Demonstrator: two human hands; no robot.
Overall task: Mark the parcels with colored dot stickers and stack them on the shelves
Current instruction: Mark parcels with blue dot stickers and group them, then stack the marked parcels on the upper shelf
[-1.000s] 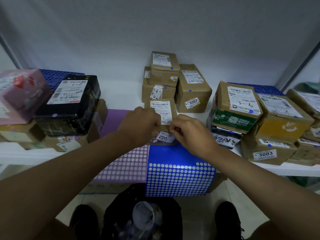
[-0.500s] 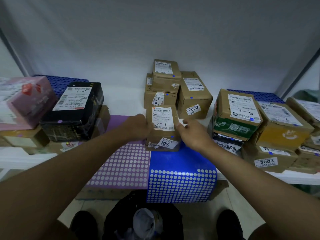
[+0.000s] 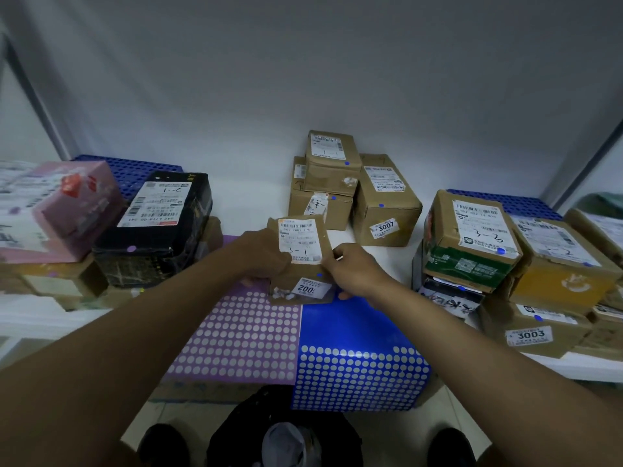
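Note:
A small brown parcel (image 3: 301,274) with a white label marked 3-1 and a "002" tag stands at the middle of the white shelf (image 3: 30,318). A blue dot sits on its front near the right edge. My left hand (image 3: 264,256) grips its left side. My right hand (image 3: 354,271) holds its right side, fingers under the bottom corner. The parcel rests above the far edges of a purple dot-sticker sheet (image 3: 242,338) and a blue dot-sticker sheet (image 3: 357,372), which hang over the shelf's front.
Behind stand three brown parcels (image 3: 384,203) with blue dots. At right a stack of boxes (image 3: 472,244) includes ones tagged 3003. At left lie a black box (image 3: 158,227) with a purple dot and a pink box (image 3: 64,210). A black bag (image 3: 286,433) sits on the floor below.
My right hand stuck a blue dot on the parcel's front, then both hands took the parcel by its sides and shifted it slightly away from me.

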